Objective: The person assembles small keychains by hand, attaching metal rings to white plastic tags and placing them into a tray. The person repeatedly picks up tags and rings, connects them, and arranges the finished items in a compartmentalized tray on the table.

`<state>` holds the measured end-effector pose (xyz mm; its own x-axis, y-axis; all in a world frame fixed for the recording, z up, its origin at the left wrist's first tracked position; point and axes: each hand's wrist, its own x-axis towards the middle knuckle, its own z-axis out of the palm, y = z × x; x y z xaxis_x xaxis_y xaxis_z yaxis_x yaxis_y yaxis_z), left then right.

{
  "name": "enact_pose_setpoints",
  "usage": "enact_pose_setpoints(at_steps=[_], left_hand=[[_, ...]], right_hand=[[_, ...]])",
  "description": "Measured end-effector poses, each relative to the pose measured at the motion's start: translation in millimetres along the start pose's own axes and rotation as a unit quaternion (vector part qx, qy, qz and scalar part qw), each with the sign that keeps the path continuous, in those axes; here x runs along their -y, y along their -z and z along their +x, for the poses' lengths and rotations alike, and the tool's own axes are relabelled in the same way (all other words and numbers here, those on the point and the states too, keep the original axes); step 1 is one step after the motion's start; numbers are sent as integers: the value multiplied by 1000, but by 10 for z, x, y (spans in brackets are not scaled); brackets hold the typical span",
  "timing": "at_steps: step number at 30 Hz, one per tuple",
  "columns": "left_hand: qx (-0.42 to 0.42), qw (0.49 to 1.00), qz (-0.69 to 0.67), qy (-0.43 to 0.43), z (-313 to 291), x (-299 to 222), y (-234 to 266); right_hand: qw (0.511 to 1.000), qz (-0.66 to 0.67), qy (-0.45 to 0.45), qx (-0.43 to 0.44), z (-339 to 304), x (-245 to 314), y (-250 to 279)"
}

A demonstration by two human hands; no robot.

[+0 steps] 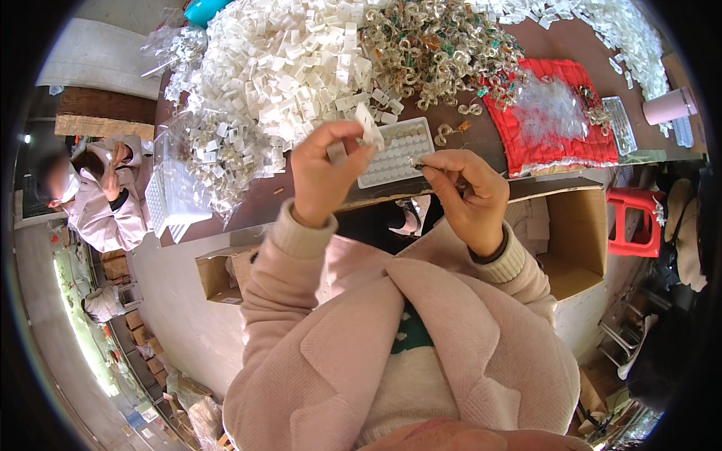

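Between the thumb and forefinger of your left hand (pixel 327 169), you pinch a white card (pixel 366 124) low, probably to leave its face uncovered; its long axis slants, upper end leaning left, lower end toward the tray (pixel 387 180). Your right hand (pixel 475 194) pinches a tiny item (pixel 416 163) at the fingertips, likely because it is so small; I cannot tell which way it points. The tray lies between your hands, seemingly for easy reach, with the white card heap (pixel 278 68) and ring heap (pixel 444 45) beyond and a red cloth (pixel 519 154) rightward.
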<state>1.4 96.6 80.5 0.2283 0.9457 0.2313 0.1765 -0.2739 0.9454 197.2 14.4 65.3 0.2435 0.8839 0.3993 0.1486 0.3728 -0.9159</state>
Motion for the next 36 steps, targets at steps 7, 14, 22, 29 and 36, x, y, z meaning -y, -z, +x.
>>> enact_pose_setpoints(at_steps=[7,14,22,29,36], left_hand=[[-36,978,-204,-2,-608,46,-157],[-39,976,-214,-5,-709,29,-95],[-88,968,-229,-47,-774,172,-74],[-143,932,-333,-5,-870,158,-287],[-141,933,-329,-37,-851,201,-326]], right_hand=[[999,0,11,45,-65,205,-205],[996,15,6,86,-79,254,-230],[975,148,-74,146,-122,153,-328],[978,120,-139,97,-183,208,-453],[974,125,-168,88,-119,195,-431]])
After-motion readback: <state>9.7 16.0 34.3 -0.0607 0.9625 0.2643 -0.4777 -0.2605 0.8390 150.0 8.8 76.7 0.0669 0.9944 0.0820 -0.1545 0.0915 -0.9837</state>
